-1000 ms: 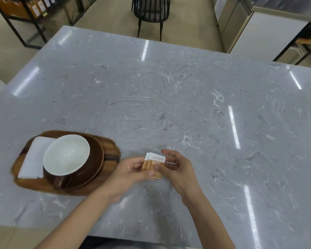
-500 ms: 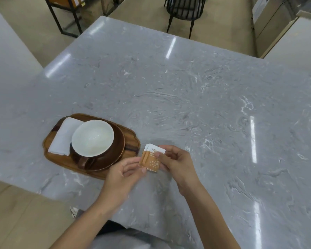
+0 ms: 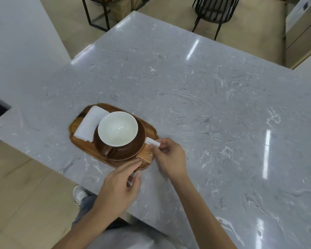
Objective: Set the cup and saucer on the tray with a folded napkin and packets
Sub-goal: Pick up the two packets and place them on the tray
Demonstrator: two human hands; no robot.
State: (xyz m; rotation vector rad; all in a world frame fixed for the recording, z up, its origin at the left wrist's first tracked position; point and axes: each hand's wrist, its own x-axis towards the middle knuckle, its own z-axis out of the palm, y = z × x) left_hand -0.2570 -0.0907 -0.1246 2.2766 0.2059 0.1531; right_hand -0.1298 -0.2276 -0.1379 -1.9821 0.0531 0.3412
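Note:
A wooden tray lies near the table's front edge. On it a brown saucer carries a brown cup with a white inside, its handle towards me. A folded white napkin lies on the tray's left part. My right hand pinches the orange and white packets at the tray's right end, against the saucer's rim. My left hand hovers just below the tray, its forefinger stretched out towards the packets' lower corner, the other fingers loosely curled.
The grey marble table stretches far to the right and back. Its front edge runs just below the tray. A black chair and a metal rack stand beyond the far edge. My shoe shows on the floor.
Both hands have carried the packets left from above the bare table to the tray's right end. My left hand has let go of them and dropped lower.

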